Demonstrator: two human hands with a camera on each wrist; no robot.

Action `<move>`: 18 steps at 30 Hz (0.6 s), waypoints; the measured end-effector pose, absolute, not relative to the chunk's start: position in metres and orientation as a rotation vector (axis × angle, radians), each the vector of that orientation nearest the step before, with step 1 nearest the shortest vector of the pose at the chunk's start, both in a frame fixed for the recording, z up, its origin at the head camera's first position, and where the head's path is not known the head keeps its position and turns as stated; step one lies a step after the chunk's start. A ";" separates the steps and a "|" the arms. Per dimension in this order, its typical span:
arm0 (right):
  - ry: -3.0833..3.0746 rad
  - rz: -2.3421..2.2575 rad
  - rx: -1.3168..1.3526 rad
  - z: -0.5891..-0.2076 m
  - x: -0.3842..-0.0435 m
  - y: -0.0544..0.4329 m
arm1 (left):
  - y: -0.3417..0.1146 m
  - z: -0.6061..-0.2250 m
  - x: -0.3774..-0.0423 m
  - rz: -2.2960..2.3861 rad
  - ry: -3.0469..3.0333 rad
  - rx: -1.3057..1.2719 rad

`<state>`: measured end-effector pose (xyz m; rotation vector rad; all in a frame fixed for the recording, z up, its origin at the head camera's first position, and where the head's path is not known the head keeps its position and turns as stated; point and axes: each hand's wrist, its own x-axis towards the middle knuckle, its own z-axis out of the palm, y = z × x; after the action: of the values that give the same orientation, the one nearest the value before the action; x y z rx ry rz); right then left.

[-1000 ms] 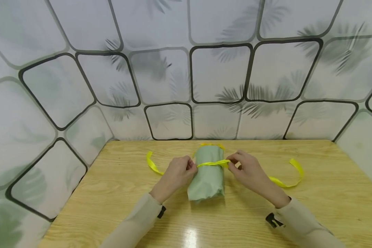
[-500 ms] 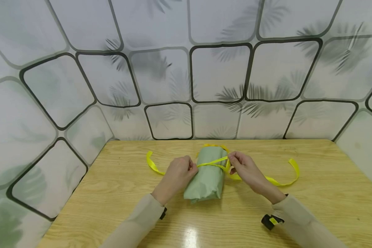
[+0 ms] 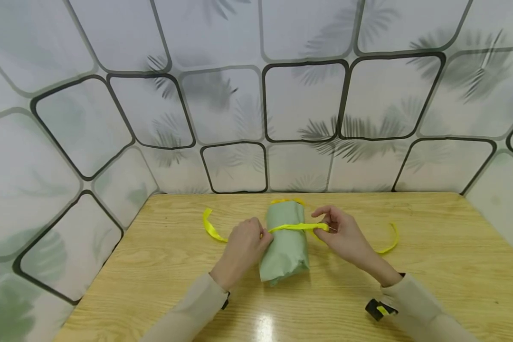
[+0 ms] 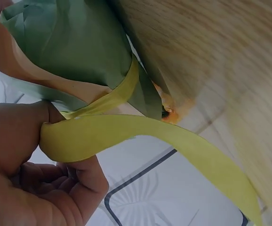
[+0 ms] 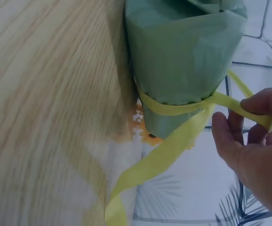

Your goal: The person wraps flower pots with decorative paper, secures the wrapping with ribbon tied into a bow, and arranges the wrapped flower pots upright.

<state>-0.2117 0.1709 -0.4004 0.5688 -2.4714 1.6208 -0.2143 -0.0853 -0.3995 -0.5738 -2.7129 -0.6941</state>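
Observation:
A bundle wrapped in pale green paper (image 3: 284, 259) lies on the table, with orange-yellow flowers (image 3: 298, 201) showing at its far end. One of them looks like a sunflower (image 5: 151, 138) in the right wrist view. A yellow ribbon (image 3: 291, 227) circles the wrapper's middle. On the bundle's left side, my left hand (image 3: 244, 247) pinches the ribbon between thumb and forefinger, a loose tail (image 4: 197, 155) trailing from it. To the right, my right hand (image 3: 348, 237) holds a bent length of ribbon with thumb and fingers. Another strip (image 5: 159, 157) hangs free from the wrapper there.
Pale wood tabletop (image 3: 154, 275) surrounds the bundle. Behind and left of it rises a patterned wall covering (image 3: 303, 104). Ribbon ends curl on the table at the left (image 3: 211, 228) and right (image 3: 392, 240). Black straps (image 3: 380, 308) circle the wrists.
My right hand has shifted slightly right, pulling the ribbon out sideways. The right tail on the table shows shorter. The bundle turned a little and back; my left hand stayed nearly in place.

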 end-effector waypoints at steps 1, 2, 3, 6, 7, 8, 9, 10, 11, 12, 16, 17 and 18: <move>-2.457 1.660 0.563 -0.400 -0.212 0.171 | -0.085 -0.400 -0.214 -0.668 -2.705 -0.572; -2.450 1.693 0.559 -0.400 -0.212 0.171 | -0.084 -0.400 -0.214 -0.643 -2.703 -0.568; -2.446 1.729 0.556 -0.399 -0.212 0.172 | -0.084 -0.399 -0.213 -0.619 -2.701 -0.561; -2.423 1.855 0.544 -0.398 -0.210 0.174 | -0.082 -0.399 -0.212 -0.577 -2.702 -0.531; -2.410 1.902 0.541 -0.398 -0.209 0.174 | -0.082 -0.399 -0.212 -0.569 -2.703 -0.522; -2.396 1.953 0.539 -0.397 -0.209 0.175 | -0.081 -0.398 -0.211 -0.566 -2.704 -0.513; -2.378 2.010 0.540 -0.397 -0.209 0.175 | -0.081 -0.398 -0.211 -0.565 -2.702 -0.505; -2.355 2.068 0.546 -0.396 -0.208 0.176 | -0.081 -0.397 -0.211 -0.562 -2.701 -0.501; -2.340 2.112 0.552 -0.396 -0.208 0.177 | -0.081 -0.397 -0.211 -0.563 -2.701 -0.497; -2.337 2.136 0.559 -0.395 -0.208 0.177 | -0.081 -0.397 -0.211 -0.564 -2.701 -0.492; -2.483 2.047 0.591 -0.394 -0.207 0.181 | -0.081 -0.397 -0.211 -0.560 -2.720 -0.478; -2.543 1.982 0.596 -0.394 -0.207 0.182 | -0.081 -0.398 -0.211 -0.561 -2.728 -0.475; -2.601 1.922 0.596 -0.394 -0.207 0.183 | -0.082 -0.398 -0.211 -0.561 -2.734 -0.473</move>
<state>-0.2068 0.1825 -0.3942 0.5956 -2.6009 1.9223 -0.2112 -0.0818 -0.3980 -0.4728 -2.7339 -0.5611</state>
